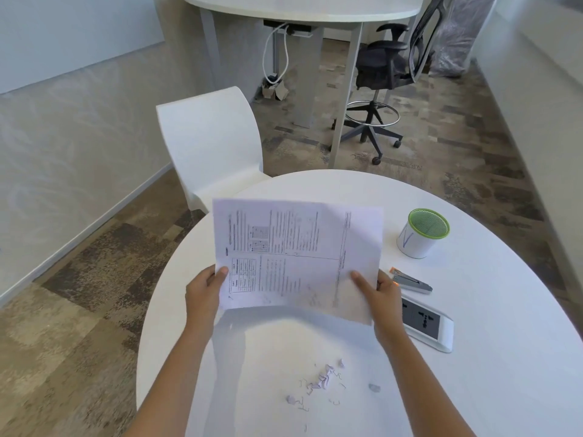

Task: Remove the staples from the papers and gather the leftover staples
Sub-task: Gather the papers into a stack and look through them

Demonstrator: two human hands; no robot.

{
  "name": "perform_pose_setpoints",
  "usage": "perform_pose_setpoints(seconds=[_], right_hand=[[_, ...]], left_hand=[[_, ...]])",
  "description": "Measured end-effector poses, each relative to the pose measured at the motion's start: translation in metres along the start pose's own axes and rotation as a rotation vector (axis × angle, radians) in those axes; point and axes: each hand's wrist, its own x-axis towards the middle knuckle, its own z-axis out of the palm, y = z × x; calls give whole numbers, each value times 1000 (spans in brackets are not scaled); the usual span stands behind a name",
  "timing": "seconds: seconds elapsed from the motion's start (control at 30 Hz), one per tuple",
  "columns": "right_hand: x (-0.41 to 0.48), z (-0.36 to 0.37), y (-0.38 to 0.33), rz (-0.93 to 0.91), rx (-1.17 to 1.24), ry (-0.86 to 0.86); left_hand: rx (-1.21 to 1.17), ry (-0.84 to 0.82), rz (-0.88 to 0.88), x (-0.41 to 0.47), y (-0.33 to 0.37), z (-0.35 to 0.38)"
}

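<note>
A: How much room was there on the bench (473, 389)?

B: Plenty. It was round and white, its far edge curving past a white chair (208, 143) on the far left. The near middle lay open, apart from the litter.

A: And the papers (296, 257)?

B: They were lifted clear of the bench, tilted toward the person. The left hand (203, 293) was closed on the near left corner, thumb on top; the right hand (378, 294) was closed on the near right edge, thumb also on the printed face.

A: What stood in the way on the right?

B: A white socket unit (429, 326) lay just beside the right wrist. Farther off stood a green-rimmed cup (422, 234), and between them a grey stapler-like tool (411, 282) with an orange tip, close to the right hand.

A: The staples?

B: Loose staples (318, 392) were scattered near the near edge among torn paper scraps (325, 376), between the forearms.
</note>
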Motion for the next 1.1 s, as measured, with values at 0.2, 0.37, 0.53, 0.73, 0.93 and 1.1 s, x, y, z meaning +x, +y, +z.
perform_pose_setpoints(seconds=[0.2, 0.37, 0.53, 0.73, 0.93, 1.1], right_hand=[[3, -12, -3, 81, 169, -19], [-12, -4, 2, 106, 324, 67], [-33, 11, 11, 168, 424, 120], [-51, 21, 17, 218, 484, 60], [-57, 20, 27, 240, 462, -86], [-61, 19, 29, 248, 424, -162]], left_hand=[[-163, -115, -135, 3, 21, -5], [-448, -57, -201, -7, 32, 8], [-693, 80, -239, -18, 47, 30], [-696, 279, -136, -19, 69, 45], [-558, 355, 32, -11, 78, 47], [-453, 337, 253, -29, 109, 43]])
